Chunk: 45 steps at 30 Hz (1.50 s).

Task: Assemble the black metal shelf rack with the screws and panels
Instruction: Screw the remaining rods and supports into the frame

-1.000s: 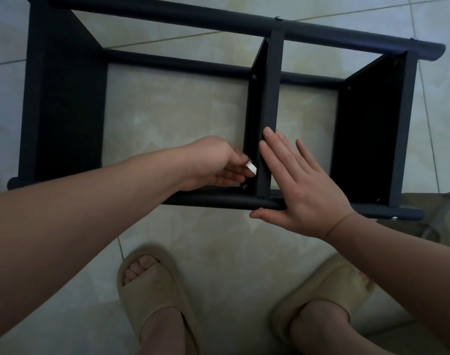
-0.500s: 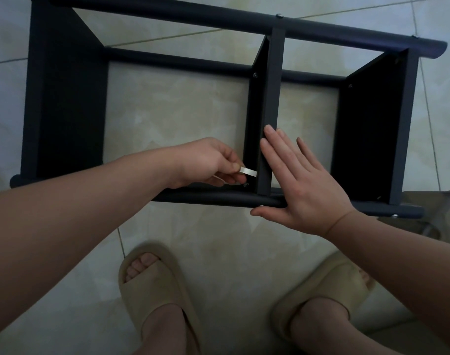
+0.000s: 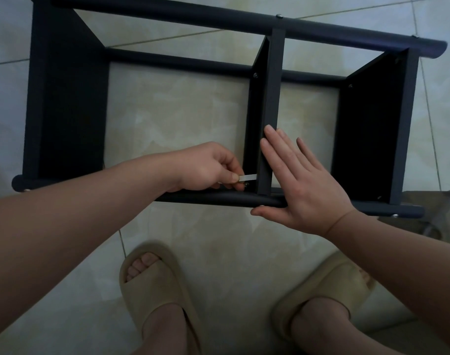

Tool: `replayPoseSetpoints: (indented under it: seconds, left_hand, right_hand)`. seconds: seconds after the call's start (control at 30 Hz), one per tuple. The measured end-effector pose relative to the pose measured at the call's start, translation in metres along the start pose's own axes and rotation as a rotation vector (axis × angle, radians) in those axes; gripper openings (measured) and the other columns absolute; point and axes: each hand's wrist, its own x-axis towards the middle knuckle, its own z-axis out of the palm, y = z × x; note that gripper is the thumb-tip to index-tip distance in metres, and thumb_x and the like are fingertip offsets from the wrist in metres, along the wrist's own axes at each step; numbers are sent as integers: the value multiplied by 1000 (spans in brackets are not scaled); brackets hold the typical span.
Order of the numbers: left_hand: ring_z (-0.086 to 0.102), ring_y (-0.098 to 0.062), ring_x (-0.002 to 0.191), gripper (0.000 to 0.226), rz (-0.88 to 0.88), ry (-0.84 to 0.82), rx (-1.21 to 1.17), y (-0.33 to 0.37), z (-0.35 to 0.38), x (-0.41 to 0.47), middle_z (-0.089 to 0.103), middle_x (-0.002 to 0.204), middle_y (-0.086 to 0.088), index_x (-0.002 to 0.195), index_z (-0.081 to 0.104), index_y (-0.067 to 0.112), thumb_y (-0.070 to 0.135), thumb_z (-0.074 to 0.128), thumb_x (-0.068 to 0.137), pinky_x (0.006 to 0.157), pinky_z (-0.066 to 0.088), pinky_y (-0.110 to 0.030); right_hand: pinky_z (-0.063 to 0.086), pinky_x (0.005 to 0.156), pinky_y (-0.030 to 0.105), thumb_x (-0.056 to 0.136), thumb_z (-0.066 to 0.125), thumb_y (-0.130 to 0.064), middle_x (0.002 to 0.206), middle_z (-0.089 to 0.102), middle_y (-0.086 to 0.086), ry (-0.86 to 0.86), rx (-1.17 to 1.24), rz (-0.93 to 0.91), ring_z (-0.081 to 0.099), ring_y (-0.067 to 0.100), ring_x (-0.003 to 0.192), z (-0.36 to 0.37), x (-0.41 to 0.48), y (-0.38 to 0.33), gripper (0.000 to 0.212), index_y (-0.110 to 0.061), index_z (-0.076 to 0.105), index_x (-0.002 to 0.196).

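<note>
The black metal shelf rack [image 3: 65, 98] lies on its side on the tiled floor, with three panels between long round bars. My left hand [image 3: 208, 167] pinches a small flat silver wrench [image 3: 248, 177] beside a screw [image 3: 247, 185] at the foot of the middle panel [image 3: 270, 98], just above the near bar [image 3: 218, 198]. My right hand [image 3: 300, 183] lies flat with straight fingers against the right face of the middle panel, its thumb under the near bar.
My two feet in beige slippers [image 3: 152, 283] stand on the floor tiles just in front of the rack. A greyish bag or cloth [image 3: 433, 213] lies at the right edge behind the rack's right panel [image 3: 372, 129].
My left hand has turned the silver wrench, which now points flat to the right toward the middle panel. My right hand has stayed flat on the panel.
</note>
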Motion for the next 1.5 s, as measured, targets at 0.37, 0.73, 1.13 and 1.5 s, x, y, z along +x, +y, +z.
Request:
replayPoseSetpoints:
  seconds: [0.37, 0.73, 1.13, 1.5]
  left_hand:
    - [59, -2, 60, 12, -17, 51, 106, -2, 1, 3, 71, 72, 7, 88, 71, 13, 6, 63, 93, 60, 46, -15]
    - [66, -6, 86, 12, 56, 155, -81, 6, -5, 11, 71, 84, 10, 83, 72, 26, 16, 70, 90, 79, 54, -25]
    - [70, -10, 77, 26, -135, 275, -441, 5, 5, 22, 76, 93, 2, 111, 70, 17, 29, 75, 88, 70, 49, -26]
    - [68, -14, 84, 15, -167, 238, -520, 11, 7, 20, 76, 88, 7, 102, 71, 23, 33, 64, 95, 75, 48, -29]
  right_hand:
    - [24, 123, 57, 91, 47, -75, 170, 8, 13, 2, 8, 3, 9, 28, 158, -1, 0, 0, 105, -2, 18, 160]
    - [24, 122, 58, 92, 47, -75, 170, 8, 14, -2, 15, 3, 8, 28, 158, -1, 0, -1, 105, -1, 18, 160]
    - [24, 123, 57, 91, 47, -75, 170, 8, 13, -19, 22, 12, 7, 28, 158, -2, 1, -1, 106, -2, 17, 161]
    - [25, 122, 58, 91, 48, -74, 170, 8, 14, -20, 17, 13, 9, 29, 158, -2, 1, -2, 106, -1, 17, 160]
